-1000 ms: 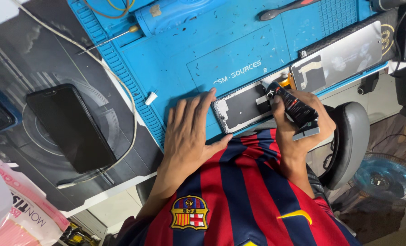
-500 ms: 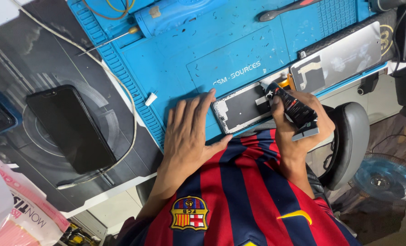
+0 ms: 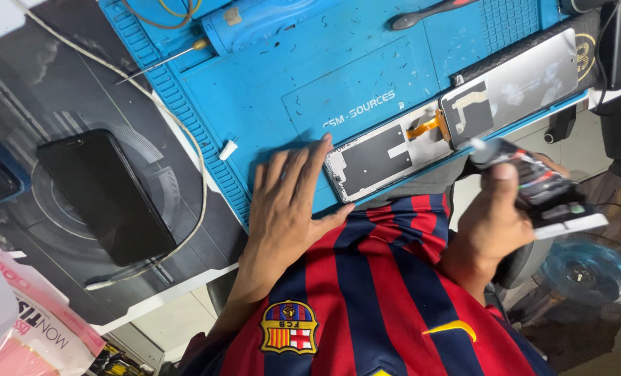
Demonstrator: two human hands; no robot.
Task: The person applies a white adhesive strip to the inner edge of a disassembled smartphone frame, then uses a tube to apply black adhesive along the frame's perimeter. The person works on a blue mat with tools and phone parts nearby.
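Surface: blue ribbed silicone work mat [image 3: 268, 90] on a dark grey desk pad [image 3: 59, 104], white desk edge below.
Room: grey chair seat and a round blue floor fan [image 3: 589, 271] low on the right.
Packages: pink-and-white soft tissue pack [image 3: 25, 334] at the near left corner; white lettering printed mid-mat.
Left hand [image 3: 289, 209]: flat, fingers spread, palm down on the mat's near edge, holding nothing; fingertips just beside the opened phone frame.
Opened grey phone frame [image 3: 387, 153]: lies at the mat's near edge, joined by an orange flex to a lifted silver screen panel [image 3: 519, 90] on its right.
Right hand [image 3: 498, 216]: closed around a black-and-red handheld tool [image 3: 533, 184], off the desk, right of the frame.
Edges: black slab phone [image 3: 105, 195] lies left, ringed by a white cable [image 3: 192, 160].
Open room: bare mat centre, far of the left hand.
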